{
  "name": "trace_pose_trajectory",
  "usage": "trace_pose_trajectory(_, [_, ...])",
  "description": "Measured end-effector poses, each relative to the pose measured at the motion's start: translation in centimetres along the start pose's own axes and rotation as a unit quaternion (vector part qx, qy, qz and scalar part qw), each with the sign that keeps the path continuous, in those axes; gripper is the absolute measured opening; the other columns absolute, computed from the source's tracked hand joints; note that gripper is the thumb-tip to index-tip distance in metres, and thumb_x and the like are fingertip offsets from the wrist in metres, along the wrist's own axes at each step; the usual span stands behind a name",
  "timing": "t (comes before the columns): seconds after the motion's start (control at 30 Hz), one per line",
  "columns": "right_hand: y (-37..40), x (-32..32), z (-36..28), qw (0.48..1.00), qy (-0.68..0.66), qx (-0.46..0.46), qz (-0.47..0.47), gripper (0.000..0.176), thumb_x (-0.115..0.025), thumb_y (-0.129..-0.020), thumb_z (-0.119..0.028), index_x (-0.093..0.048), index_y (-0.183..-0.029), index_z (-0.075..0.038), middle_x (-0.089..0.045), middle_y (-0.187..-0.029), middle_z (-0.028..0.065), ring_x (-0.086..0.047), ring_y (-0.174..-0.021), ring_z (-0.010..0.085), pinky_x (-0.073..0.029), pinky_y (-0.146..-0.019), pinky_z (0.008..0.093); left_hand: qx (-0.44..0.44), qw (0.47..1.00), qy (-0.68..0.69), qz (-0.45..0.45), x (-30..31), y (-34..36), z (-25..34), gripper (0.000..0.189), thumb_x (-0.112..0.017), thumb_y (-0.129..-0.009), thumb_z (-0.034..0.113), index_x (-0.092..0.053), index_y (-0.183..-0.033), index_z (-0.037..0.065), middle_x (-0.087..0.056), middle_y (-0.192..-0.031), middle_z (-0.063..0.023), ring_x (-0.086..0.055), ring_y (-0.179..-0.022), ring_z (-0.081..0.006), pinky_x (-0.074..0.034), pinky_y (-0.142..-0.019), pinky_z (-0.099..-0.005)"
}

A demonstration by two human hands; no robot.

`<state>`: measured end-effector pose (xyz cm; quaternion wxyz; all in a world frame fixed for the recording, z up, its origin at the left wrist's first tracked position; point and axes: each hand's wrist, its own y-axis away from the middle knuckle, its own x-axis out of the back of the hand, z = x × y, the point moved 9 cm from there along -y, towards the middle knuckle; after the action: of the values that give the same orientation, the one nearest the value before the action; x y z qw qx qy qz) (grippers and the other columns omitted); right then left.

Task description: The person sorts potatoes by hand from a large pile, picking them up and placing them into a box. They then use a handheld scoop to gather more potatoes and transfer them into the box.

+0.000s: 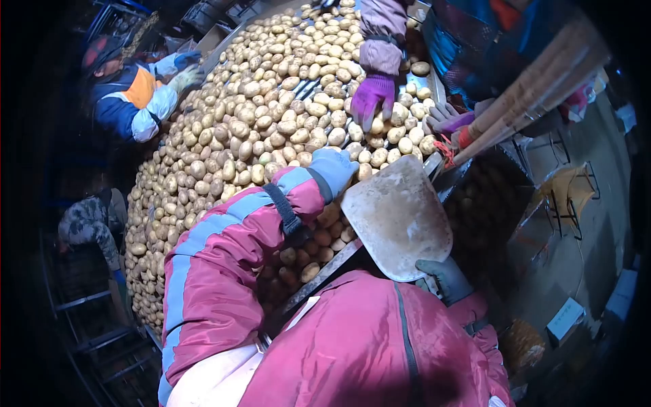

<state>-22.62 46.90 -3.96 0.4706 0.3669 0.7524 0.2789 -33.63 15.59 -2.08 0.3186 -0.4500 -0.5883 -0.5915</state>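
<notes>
My left hand, in a light blue glove, reaches out over the heap of potatoes and rests at its near edge. Its fingers bend down away from me, so I cannot see whether a potato is in them. Low on the right, my right hand wears a dark glove and is closed around the handle of a metal scoop. The scoop's worn, stained pan is tilted towards me, with no potatoes on it. Its top edge lies beside the potatoes near my left hand.
A co-worker's purple-gloved hand touches potatoes just ahead; another glove is by the table edge. Wooden poles slant in from the right. A worker in blue and orange stands at left; a person in camouflage is lower left.
</notes>
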Motion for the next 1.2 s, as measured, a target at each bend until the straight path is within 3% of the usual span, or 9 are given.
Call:
trace_pose_trajectory(0.17, [1.2,1.0,1.5,0.997,-0.024,0.05,0.047,0.035,-0.07,-0.089,-0.013,-0.061,-0.122,-0.004,-0.068,-0.077,0.0086,-0.059,-0.049,0.0132,-0.046,-0.042,0.0259,0.08,0.995,-0.039,0.041,-1.8,-0.3,-0.9,0.021,-0.069,-0.086,0.022,-0.075,-0.104,0.014,-0.07,-0.109,-0.0136,-0.07,-0.103,-0.034,-0.057,-0.079,-0.0486])
trace_pose_trajectory(0.5, [4.7,4.4,9.4,0.987,-0.072,0.096,0.104,0.031,-0.073,-0.092,-0.017,-0.064,-0.118,-0.001,-0.071,-0.088,0.0121,-0.066,-0.058,0.0185,-0.054,-0.046,0.0299,0.166,0.967,0.187,0.037,-1.7,3.1,-6.1,0.076,-0.081,-0.074,0.031,-0.051,-0.143,0.02,-0.064,-0.13,-0.0212,-0.066,-0.117,-0.0392,-0.054,-0.096,-0.0488])
trace_pose_trajectory(0.63, [5.6,5.8,13.6,0.981,-0.12,0.089,0.124,0.032,-0.072,-0.093,-0.017,-0.063,-0.118,0.001,-0.07,-0.09,0.014,-0.067,-0.062,0.0211,-0.055,-0.046,0.0323,0.039,0.734,0.675,0.068,-2.6,4.0,-3.4,0.061,-0.08,-0.089,0.034,-0.057,-0.136,0.004,-0.07,-0.119,-0.006,-0.067,-0.099,-0.018,-0.055,-0.088,-0.032])
trace_pose_trajectory(0.7, [5.9,6.0,14.7,0.977,-0.119,0.108,0.138,0.031,-0.071,-0.094,-0.017,-0.063,-0.118,0.002,-0.069,-0.088,0.0138,-0.066,-0.062,0.0212,-0.054,-0.045,0.0319,0.074,0.536,0.839,-0.063,-3.7,6.1,-0.4,0.058,-0.076,-0.092,0.037,-0.057,-0.135,0.003,-0.069,-0.119,-0.0072,-0.068,-0.098,-0.0208,-0.058,-0.084,-0.0339])
trace_pose_trajectory(0.8, [6.6,6.0,16.6,0.967,-0.163,0.13,0.145,0.027,-0.07,-0.094,-0.017,-0.063,-0.114,0.001,-0.068,-0.084,0.0129,-0.063,-0.06,0.0208,-0.052,-0.045,0.0302,-0.042,0.369,0.923,-0.105,-0.2,9.7,5.7,0.062,-0.07,-0.094,0.047,-0.057,-0.135,0.003,-0.069,-0.113,-0.0131,-0.071,-0.09,-0.0272,-0.064,-0.071,-0.0434])
trace_pose_trajectory(0.9, [6.1,7.2,19.7,0.959,-0.21,0.135,0.133,0.032,-0.073,-0.091,-0.019,-0.062,-0.115,0.0,-0.07,-0.079,0.0137,-0.067,-0.056,0.0215,-0.056,-0.043,0.034,0.042,0.356,0.927,-0.112,-3.7,10.1,8.5,0.071,-0.07,-0.09,0.055,-0.055,-0.139,0.006,-0.069,-0.117,-0.0146,-0.07,-0.087,-0.0265,-0.062,-0.069,-0.0407])
trace_pose_trajectory(0.93, [5.9,7.8,21.0,0.952,-0.219,0.133,0.165,0.032,-0.074,-0.091,-0.019,-0.062,-0.114,0.0,-0.07,-0.077,0.0146,-0.067,-0.054,0.0228,-0.057,-0.044,0.0347,-0.104,0.332,0.912,-0.218,0.3,12.2,12.3,0.075,-0.071,-0.089,0.054,-0.051,-0.144,0.007,-0.068,-0.121,-0.0128,-0.069,-0.088,-0.0241,-0.061,-0.072,-0.0385])
trace_pose_trajectory(1.1, [7.3,10.9,25.0,0.925,-0.248,0.139,0.252,0.033,-0.073,-0.092,-0.027,-0.063,-0.113,-0.005,-0.068,-0.073,0.0141,-0.064,-0.049,0.0258,-0.053,-0.042,0.0391,-0.063,0.547,0.813,-0.188,-0.6,12.7,16.5,0.074,-0.071,-0.091,0.046,-0.046,-0.154,0.017,-0.065,-0.129,-0.0068,-0.067,-0.093,-0.0243,-0.061,-0.077,-0.0405])
trace_pose_trajectory(1.2, [6.9,13.2,25.2,0.895,-0.325,0.183,0.245,0.026,-0.07,-0.094,-0.032,-0.066,-0.106,-0.009,-0.068,-0.071,0.0126,-0.061,-0.047,0.0257,-0.053,-0.044,0.0382,-0.072,0.493,0.84,-0.215,0.5,12.6,21.1,0.078,-0.073,-0.089,0.048,-0.046,-0.153,0.015,-0.065,-0.123,-0.0055,-0.068,-0.09,-0.0252,-0.061,-0.076,-0.0412])
